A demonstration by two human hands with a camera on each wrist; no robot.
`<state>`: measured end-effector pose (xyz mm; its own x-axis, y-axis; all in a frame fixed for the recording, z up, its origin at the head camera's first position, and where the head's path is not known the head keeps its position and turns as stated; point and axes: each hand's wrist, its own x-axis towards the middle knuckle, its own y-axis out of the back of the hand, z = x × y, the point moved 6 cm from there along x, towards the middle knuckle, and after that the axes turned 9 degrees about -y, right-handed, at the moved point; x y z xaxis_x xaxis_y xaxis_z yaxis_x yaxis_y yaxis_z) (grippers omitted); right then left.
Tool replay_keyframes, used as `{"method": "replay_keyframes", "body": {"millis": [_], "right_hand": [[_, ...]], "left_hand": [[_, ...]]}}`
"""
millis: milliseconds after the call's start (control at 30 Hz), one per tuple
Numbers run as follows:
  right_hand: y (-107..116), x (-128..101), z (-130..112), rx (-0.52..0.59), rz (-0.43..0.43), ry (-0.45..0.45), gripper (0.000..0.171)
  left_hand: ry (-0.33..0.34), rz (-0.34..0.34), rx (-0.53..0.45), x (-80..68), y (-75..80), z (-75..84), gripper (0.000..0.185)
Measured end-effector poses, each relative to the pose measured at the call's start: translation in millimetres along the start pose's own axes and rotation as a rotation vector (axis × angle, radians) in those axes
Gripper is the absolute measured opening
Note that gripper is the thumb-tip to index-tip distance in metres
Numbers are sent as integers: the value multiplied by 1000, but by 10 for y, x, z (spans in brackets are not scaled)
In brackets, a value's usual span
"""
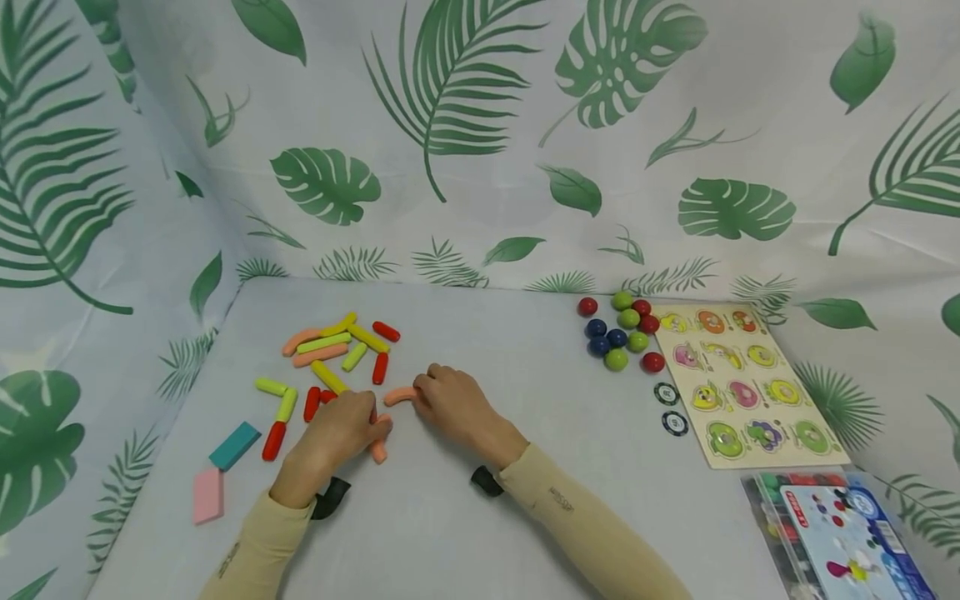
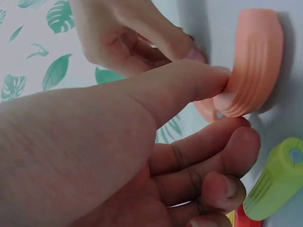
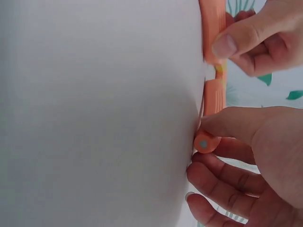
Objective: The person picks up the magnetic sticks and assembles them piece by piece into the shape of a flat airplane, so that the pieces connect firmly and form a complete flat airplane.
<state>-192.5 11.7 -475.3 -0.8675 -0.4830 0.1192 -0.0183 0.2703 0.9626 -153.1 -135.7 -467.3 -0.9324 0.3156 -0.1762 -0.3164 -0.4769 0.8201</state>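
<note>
Head view: left hand [image 1: 341, 429] pinches orange stick [image 1: 378, 450]; right hand [image 1: 453, 404] pinches curved orange stick [image 1: 399, 396]; clear box [image 1: 840, 533] holds coloured pieces.

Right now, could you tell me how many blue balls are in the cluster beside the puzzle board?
3. One blue ball on the cluster's left edge, a second right of it, a third just below. Others may hide behind the green and red balls.

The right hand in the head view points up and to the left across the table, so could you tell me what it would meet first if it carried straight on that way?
Probably the red stick, just beyond the orange curved piece that the right hand pinches; the pile of sticks lies behind. Depth is hard to judge.
</note>
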Motion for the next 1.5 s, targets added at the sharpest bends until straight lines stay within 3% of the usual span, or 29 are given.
{"method": "replay_keyframes", "body": {"millis": [433,667,967,1200,1500], "right_hand": [[47,-111,154,5,86,40,17],[82,-152,169,14,85,34,14],[78,-165,184,23,80,30,11],[77,-140,175,-5,87,46,16],[66,-130,210,59,122,31,14]], "left_hand": [[-39,123,-26,74,-38,77,28],[-17,106,-134,72,-90,67,22],[17,134,-176,93,-115,43,21],[42,114,-196,98,-122,46,22],[26,116,-227,82,-125,43,20]]}}
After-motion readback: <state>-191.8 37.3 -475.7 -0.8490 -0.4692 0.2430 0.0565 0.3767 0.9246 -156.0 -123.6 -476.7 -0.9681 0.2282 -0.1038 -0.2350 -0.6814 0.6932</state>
